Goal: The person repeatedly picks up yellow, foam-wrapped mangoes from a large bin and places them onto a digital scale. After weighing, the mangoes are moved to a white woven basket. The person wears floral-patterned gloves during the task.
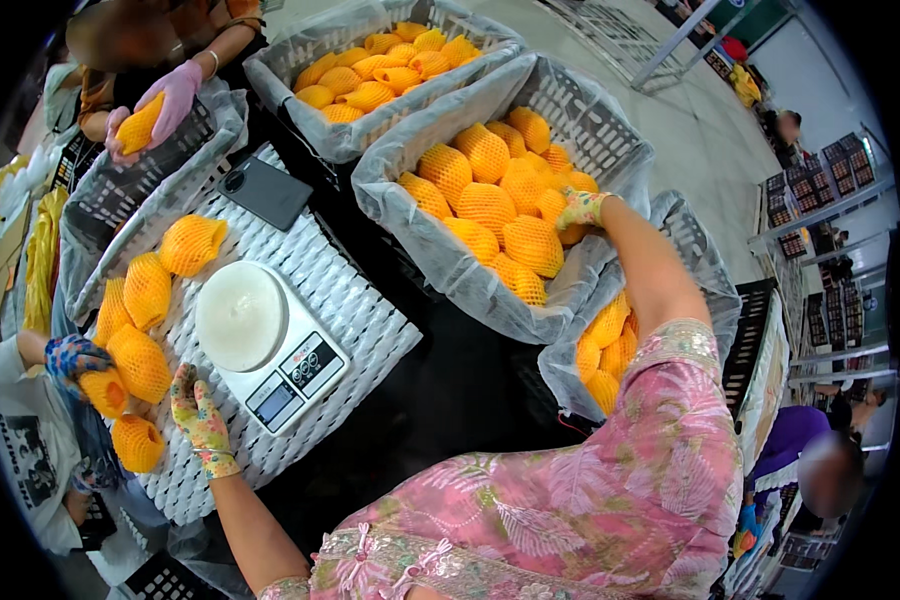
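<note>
My left hand [202,420], in a flowered glove, rests palm inward beside the white kitchen scale [315,362]. Its fingers are stretched out and hold nothing. The round pan [240,317] of the scale is bare. Several fruits in orange foam nets [138,365] lie on the woven white tabletop, left of the scale. My right hand [582,210], gloved alike, reaches into the lined crate [390,190] at the far right. Its fingers curl over a foam-netted fruit [573,234] at the crate's right side; the fingertips are partly hidden.
A dark phone [264,193] lies behind the scale. Another crate of netted fruit [380,75] stands farther back, and one [607,350] sits beneath my right arm. A pink-gloved person [175,95] holds a netted fruit. At left, a blue-patterned gloved hand [75,362] grips another.
</note>
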`<state>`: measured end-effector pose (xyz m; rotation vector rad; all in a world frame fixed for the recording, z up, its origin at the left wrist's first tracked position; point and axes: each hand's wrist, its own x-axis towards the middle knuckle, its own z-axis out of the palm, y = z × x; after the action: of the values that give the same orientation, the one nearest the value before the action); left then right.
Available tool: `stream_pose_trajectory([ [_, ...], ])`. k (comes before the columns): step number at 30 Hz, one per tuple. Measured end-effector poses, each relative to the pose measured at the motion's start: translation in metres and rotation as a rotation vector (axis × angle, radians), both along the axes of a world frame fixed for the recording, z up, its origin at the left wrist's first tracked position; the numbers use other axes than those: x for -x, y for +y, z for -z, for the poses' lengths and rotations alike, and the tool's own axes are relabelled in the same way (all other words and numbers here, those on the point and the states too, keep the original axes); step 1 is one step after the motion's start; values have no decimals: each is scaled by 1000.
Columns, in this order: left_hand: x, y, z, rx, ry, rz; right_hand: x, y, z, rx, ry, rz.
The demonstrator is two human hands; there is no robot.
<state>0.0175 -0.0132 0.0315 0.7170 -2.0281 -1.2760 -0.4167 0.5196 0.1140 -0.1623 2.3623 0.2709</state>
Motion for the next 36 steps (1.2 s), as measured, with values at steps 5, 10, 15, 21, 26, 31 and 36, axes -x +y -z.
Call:
stream_pose_trajectory([
  [5,-5,5,-4,153,-80,-96,-16,-28,-6,-46,76,-271],
  [10,21,20,-18,301,-93,-86,17,53,44,110,-57,-668],
  [15,-31,22,-61,637,-112,-102,-12,19,19,319,338,-240],
  [21,-96,-55,-74,985,-496,-682,-80,-26,-10,938,418,-149],
  [26,-103,-90,-84,516,-783,-438,-115,-41,1,943,621,-511],
  [31,-110,-56,-102,496,-581,-337,-173,-79,-8,927,601,-365],
  [36,-61,6,-109,442,-279,-32,-167,-80,8,863,585,-277],
])
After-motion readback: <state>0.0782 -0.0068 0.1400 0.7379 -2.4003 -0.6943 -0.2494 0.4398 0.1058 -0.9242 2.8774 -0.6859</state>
